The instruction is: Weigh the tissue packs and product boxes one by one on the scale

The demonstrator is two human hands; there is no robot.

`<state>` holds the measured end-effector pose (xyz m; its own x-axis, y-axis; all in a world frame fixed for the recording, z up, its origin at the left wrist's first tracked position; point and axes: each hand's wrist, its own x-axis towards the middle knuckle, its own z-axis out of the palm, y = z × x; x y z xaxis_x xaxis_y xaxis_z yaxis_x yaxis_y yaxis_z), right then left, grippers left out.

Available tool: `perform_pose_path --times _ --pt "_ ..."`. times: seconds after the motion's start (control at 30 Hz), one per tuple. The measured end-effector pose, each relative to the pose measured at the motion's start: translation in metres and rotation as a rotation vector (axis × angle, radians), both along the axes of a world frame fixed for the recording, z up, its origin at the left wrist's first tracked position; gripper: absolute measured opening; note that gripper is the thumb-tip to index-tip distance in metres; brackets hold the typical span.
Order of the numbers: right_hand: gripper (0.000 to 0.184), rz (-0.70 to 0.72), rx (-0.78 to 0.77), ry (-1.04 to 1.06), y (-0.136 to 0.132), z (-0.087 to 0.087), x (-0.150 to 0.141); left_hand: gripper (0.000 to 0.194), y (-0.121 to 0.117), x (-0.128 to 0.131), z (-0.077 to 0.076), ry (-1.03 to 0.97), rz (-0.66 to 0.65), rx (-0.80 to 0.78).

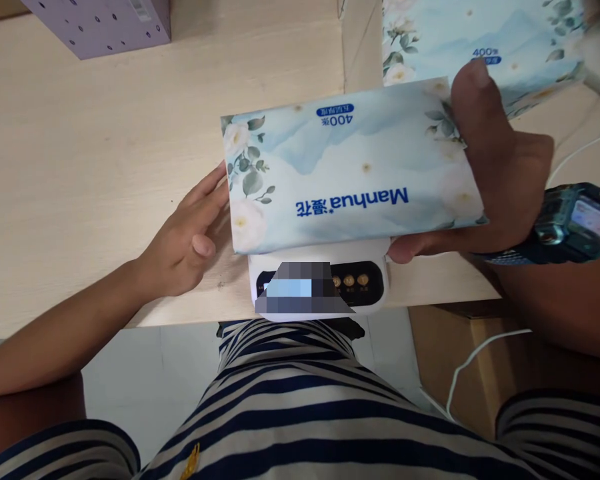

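A pack of tissues (350, 167), pale blue with white flowers and blue lettering upside down to me, is over a white digital scale (320, 252) and hides most of it. My right hand (505, 160) grips the pack's right end, thumb on top and a finger low near the scale's edge. At the pack's left end is my left hand (180, 233), its fingers stretched out and their tips partly hidden behind the pack. Only the scale's front panel shows, with a lit display and round gold buttons; part of it is blurred out.
A second tissue pack (440, 33) lies at the back right. At the back left stands a purple box (115, 27). A white cable (467, 360) hangs beside a brown carton (460, 327) below the front edge of the wooden table (80, 167).
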<state>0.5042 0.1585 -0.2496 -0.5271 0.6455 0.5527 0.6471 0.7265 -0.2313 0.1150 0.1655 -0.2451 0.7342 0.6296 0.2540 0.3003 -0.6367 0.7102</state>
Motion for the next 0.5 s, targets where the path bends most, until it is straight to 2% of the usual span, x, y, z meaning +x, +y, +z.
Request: perform_pose_path --times 0.03,0.13,0.3,0.4,0.5 --pt "0.117 -0.026 0.04 -0.024 0.0 0.0 -0.001 0.07 0.0 0.0 0.0 0.002 -0.043 0.04" --pt "0.124 -0.068 0.148 -0.108 -0.001 -0.004 0.004 0.067 0.001 -0.002 0.0 0.0 -0.051 0.062" --pt "0.124 -0.162 0.076 -0.139 -0.005 -0.012 0.013 0.066 0.003 -0.001 0.001 0.027 -0.031 0.105" --pt "0.116 -0.111 0.119 -0.085 -0.004 -0.006 0.005 0.065 0.005 0.001 0.0 -0.011 -0.024 0.107" --pt "0.119 0.009 0.183 -0.003 0.0 -0.002 -0.003 0.067 0.007 0.002 -0.002 -0.108 0.064 -0.051"
